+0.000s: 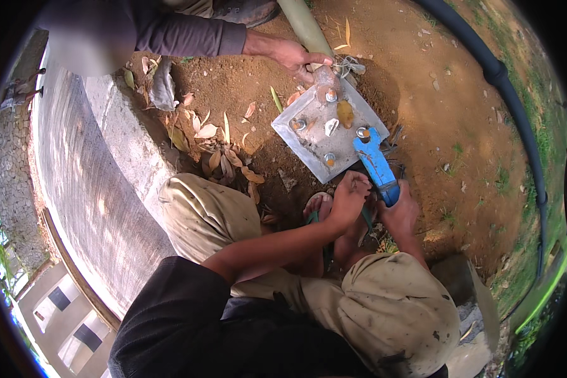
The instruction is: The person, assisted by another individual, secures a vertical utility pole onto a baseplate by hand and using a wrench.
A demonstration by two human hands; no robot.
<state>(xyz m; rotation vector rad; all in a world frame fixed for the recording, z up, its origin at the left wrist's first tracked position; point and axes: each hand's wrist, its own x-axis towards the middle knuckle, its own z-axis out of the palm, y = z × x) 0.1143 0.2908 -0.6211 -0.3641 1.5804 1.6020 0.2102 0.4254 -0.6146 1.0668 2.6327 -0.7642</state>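
My right hand (399,211) is closed round the lower end of a blue wrench (375,161). The wrench's head sits at the bolt (363,133) on the right side of a square grey metal plate (309,150). Just left of the handle is my left hand (351,189), its fingers curled; whether anything is in them is hidden. Other bolts with nuts stand on the plate, such as a nut (329,159) at its near corner. From the upper left, another person's hand (290,55) holds a pinkish, translucent-looking piece (326,84) by the plate's far corner.
A yellowed leaf (345,114) and a small white scrap (331,127) lie on the plate. Behind it is a pale pole (306,25). Dry leaves (219,160) and a concrete kerb (123,126) are at left; a dark pipe (516,107) curves along the right.
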